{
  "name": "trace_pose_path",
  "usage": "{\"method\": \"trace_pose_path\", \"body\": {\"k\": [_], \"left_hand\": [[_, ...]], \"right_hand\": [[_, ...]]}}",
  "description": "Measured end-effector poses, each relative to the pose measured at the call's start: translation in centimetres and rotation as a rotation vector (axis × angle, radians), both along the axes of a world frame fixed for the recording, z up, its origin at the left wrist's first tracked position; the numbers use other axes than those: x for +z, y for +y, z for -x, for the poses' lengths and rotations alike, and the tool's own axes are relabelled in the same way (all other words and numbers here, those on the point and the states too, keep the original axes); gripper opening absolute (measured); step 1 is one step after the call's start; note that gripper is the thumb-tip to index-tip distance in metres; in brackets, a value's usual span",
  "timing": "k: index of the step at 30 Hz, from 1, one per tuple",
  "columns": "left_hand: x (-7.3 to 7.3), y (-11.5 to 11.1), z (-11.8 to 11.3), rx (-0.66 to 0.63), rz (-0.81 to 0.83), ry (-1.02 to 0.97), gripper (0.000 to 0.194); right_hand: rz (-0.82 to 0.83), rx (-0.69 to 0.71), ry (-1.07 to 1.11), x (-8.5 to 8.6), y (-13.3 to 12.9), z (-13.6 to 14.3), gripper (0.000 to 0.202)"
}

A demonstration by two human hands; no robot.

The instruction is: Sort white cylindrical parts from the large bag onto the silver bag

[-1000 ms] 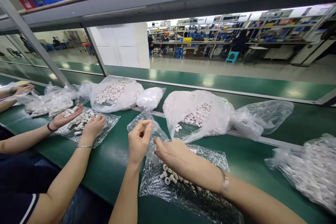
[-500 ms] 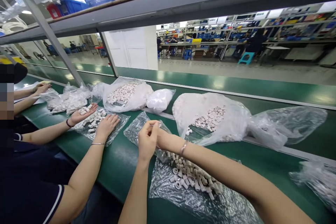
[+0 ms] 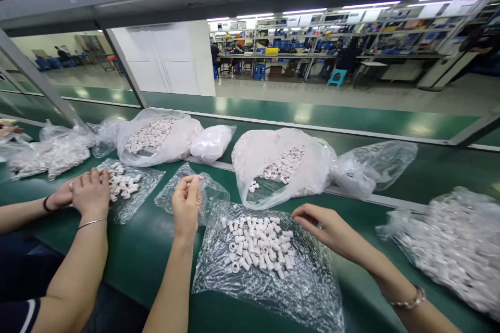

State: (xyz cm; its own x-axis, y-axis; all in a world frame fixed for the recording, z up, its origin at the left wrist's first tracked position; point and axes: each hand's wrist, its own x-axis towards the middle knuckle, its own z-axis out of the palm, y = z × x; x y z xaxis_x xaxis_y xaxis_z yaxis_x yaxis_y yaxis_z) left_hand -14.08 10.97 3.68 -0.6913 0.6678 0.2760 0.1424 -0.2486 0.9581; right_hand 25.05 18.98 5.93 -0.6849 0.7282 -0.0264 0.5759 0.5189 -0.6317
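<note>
Two bare hands worked above a green tabletop (image 3: 136, 265), seen from the wearer's own viewpoint. The left hand (image 3: 186, 204) had its thumb and fingertips pressed together, clamped on the edge of a clear plastic bag (image 3: 215, 199). The right hand (image 3: 326, 226) hung palm down, its thumb and fingers slightly apart, near the upper right of a pile of small white tubular fittings (image 3: 260, 243). That pile lay in front of the person, spread on a crinkled clear plastic sheet (image 3: 308, 291), just to the right of the left forearm. Behind it sat a large translucent bag (image 3: 316, 164), its mouth facing forward and more fittings showing inside. At far right lay a packed bag of white pieces (image 3: 457, 250). To the left, a co-worker's hands (image 3: 91, 195) were close together beside another pile of white fittings (image 3: 125, 186).
</note>
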Motion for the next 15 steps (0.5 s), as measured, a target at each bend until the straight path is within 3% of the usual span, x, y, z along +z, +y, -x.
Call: {"method": "trace_pose_path", "body": {"k": [2,5,12,15], "left_hand": [[-0.5,0.6,-3.6,-0.027,0.004,-0.020,0.032],[-0.1,0.8,-6.2,-0.050,-0.001,-0.080,0.026],[1.2,0.4,-6.5,-0.043,0.015,-0.178,0.023],[1.0,0.4,-6.5,-0.037,0.010,-0.183,0.023]], "right_hand": [[0.045,-0.033,-0.010,-2.0,-0.7,-0.6,0.028],[0.060,-0.008,-0.025,-3.8,-1.3,-0.9,0.029],[0.078,0.045,-0.028,-4.9,-0.8,-1.3,0.026],[0.205,0.005,0.090,-4.7,-0.4,-1.4,0.027]]}}
